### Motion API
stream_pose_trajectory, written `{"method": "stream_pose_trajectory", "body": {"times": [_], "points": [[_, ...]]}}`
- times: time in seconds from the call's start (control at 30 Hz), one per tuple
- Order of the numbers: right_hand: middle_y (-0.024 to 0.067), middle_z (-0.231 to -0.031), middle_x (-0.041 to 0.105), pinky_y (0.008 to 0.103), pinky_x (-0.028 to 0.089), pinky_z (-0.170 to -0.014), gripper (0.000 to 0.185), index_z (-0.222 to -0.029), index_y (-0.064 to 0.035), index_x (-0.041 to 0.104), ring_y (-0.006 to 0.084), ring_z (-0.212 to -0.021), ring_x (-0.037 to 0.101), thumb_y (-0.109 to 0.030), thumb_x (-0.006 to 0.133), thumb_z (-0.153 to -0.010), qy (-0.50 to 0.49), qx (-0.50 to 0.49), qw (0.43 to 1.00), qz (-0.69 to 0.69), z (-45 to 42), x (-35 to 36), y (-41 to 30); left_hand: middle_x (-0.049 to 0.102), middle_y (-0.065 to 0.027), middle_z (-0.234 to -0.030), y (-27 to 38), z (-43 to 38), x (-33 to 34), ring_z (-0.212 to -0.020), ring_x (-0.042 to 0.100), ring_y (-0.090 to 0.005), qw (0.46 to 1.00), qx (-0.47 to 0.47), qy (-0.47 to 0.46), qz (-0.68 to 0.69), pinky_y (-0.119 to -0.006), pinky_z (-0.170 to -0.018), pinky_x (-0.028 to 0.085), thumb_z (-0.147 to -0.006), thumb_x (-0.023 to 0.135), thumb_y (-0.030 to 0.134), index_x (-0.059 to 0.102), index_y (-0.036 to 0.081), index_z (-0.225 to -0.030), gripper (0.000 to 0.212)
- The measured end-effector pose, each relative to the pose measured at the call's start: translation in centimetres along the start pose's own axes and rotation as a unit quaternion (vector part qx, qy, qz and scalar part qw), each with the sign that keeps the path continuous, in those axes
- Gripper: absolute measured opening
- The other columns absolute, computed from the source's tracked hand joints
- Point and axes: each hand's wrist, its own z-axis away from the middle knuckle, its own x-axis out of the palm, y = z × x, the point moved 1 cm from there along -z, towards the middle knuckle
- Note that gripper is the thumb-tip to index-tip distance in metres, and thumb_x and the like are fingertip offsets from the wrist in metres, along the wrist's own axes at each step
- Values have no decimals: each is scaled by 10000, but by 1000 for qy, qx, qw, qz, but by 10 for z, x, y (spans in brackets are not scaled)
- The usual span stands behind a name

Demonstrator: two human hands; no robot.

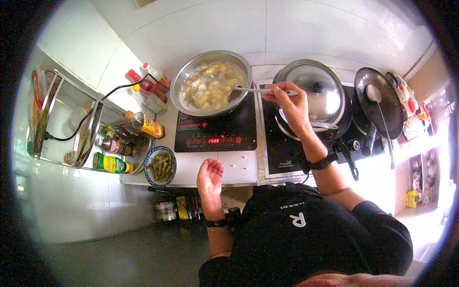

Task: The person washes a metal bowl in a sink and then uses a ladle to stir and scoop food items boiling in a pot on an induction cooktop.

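Note:
My right hand (292,104) grips the light-coloured handle of a spoon (251,90). The spoon's dark bowl dips into a steel basin (247,71) at its right side. Pale yellowish chunks in cloudy liquid (215,84) fill much of that basin. Beneath it is a black induction cooktop (193,132) with lit red digits and touch symbols. My left hand (211,175) hangs palm up at the counter's front edge, holding nothing, its fingers slightly curled. Nearest to it on the left stands a blue-and-white bowl (146,168) of greenish-brown strips.
A lidded wok (312,89) sits on the gas stove (281,158) at right. Beyond it, a ladle (374,94) rests on another dark wok (391,118). Seasoning bottles (148,123) and a metal rack (95,132) crowd the left. A black cable (80,129) crosses the rack.

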Motion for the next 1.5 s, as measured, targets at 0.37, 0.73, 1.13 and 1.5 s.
{"method": "stream_pose_trajectory", "body": {"times": [0.37,0.73,1.13,1.5], "points": [[168,-966,588,273,490,-783,236,-918,76,540,196,-856,597,-149,492,-866,-14,10,1000,22,3,4,-4,574,-78,-764,1,0,3,-710,551,-219,1000,-4,23,-3,-336,-634,468,-856,495,206,544,52,-832,163],[175,-954,584,305,499,-790,218,-873,71,530,192,-859,583,-140,478,-874,-12,-13,1000,-14,2,3,-5,582,-94,-786,0,-2,-1,-731,562,-220,1000,-9,-3,11,-341,-641,481,-849,512,198,544,33,-845,169],[182,-953,584,294,504,-770,226,-868,78,531,186,-851,580,-143,485,-873,-6,-7,1000,-12,6,1,-4,572,-90,-777,-3,1,4,-718,561,-214,1000,-11,-6,17,-334,-641,485,-851,502,182,537,31,-832,156],[174,-956,591,292,506,-771,226,-881,85,536,192,-843,589,-135,485,-873,-1,-11,1000,-16,9,4,0,569,-86,-768,-3,-2,0,-717,544,-225,1000,-12,14,5,-337,-640,478,-856,495,202,534,40,-844,167]]}}
